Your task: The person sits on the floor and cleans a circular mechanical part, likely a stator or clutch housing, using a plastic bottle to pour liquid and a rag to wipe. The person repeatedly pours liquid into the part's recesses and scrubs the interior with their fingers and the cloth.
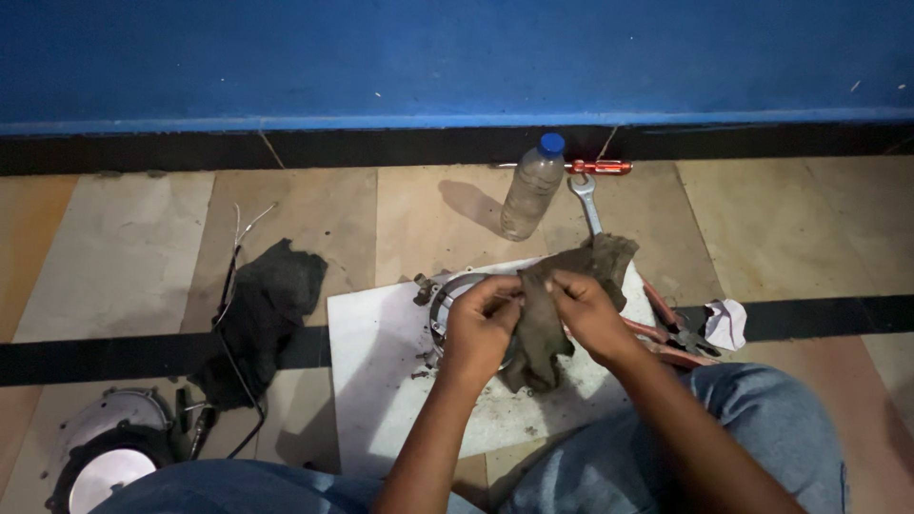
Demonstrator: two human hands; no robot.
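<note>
**Grey rag in both hands, wiping over the metal ring**

Denim first: your knees frame the bottom of the view, and your forearms run up from them to the work. Your left hand (481,319) has its fingers curled shut, pinching the upper edge of the dirty rag (552,314) against something small that you cannot make out under the cloth. Your right hand (586,312) is closed on the same rag just beside it, so the cloth hangs between and below both fists. Beneath your left hand lies the round metal ring part (447,300), resting on the white board (371,381) among loose grit.

You look to be mid-wipe, cleaning a piece. The next move, as I judge it, calls for a firm pinch and a turn of the cloth to a cleaner patch.

To your right lie red-handled pliers (676,333); to your left a dark cloth (267,295) with wires. Farther off stand a plastic bottle (531,190) and a spanner (586,202), near the blue wall (457,57).
</note>
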